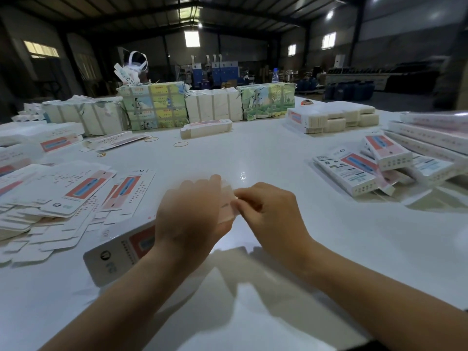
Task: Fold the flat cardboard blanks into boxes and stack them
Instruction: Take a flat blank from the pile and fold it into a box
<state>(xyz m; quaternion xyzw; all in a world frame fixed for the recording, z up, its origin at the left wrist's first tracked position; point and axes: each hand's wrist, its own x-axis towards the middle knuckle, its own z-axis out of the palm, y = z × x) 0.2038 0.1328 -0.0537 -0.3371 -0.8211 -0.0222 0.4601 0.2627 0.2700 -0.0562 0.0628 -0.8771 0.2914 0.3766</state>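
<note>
Just above the white table (278, 153), the left hand (188, 214) grips a part-folded box (119, 254), while the right hand (263, 209) pinches its blurred end flap (229, 201). Flat blanks (63, 198) lie at left, finished boxes (367, 168) at right, wrapped bundles (154, 105) beyond.
</note>
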